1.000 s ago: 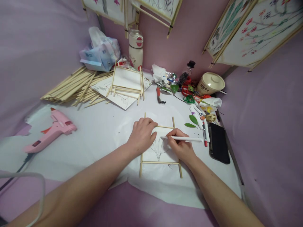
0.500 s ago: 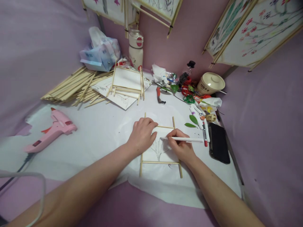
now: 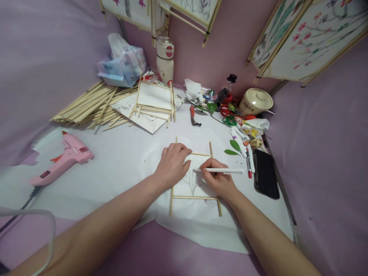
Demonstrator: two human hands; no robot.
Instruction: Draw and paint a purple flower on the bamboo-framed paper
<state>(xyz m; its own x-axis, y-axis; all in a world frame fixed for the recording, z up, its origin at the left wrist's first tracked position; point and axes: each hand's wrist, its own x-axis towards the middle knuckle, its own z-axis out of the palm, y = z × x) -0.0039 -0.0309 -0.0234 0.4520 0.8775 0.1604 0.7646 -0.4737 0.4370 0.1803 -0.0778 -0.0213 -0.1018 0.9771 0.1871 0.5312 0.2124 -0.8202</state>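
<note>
left hand (image 3: 173,165) palm-down over framed paper (image 3: 182,190), thumb apart from fingers | right hand (image 3: 220,179) pinching white pen (image 3: 232,171) | tip contact unclear

Glue gun (image 3: 72,150), pink, lies at left; dark cord (image 3: 34,191) runs from its grip. Sticks (image 3: 82,107), loose heap, behind it. Tissue pack (image 3: 122,68), blue, at the rear of the heap, one tissue drawn up. Bottle (image 3: 165,68), cream, upright near the wall (image 3: 227,42). Frame (image 3: 154,96), stick-built, white-faced, rests on drawn sheets (image 3: 124,104). Tool (image 3: 192,112), red-handled, lies mid-table. Small bottle (image 3: 225,92), black hat-shaped cap. Tub (image 3: 255,102), cream, lidded, right rear. Green coil (image 3: 230,120), near red strands (image 3: 225,109). Leaves (image 3: 235,145), two, beside clustered markers (image 3: 248,161). Phone (image 3: 266,174), black, right edge. Pictures (image 3: 319,44), stick-edged, hang above.
</note>
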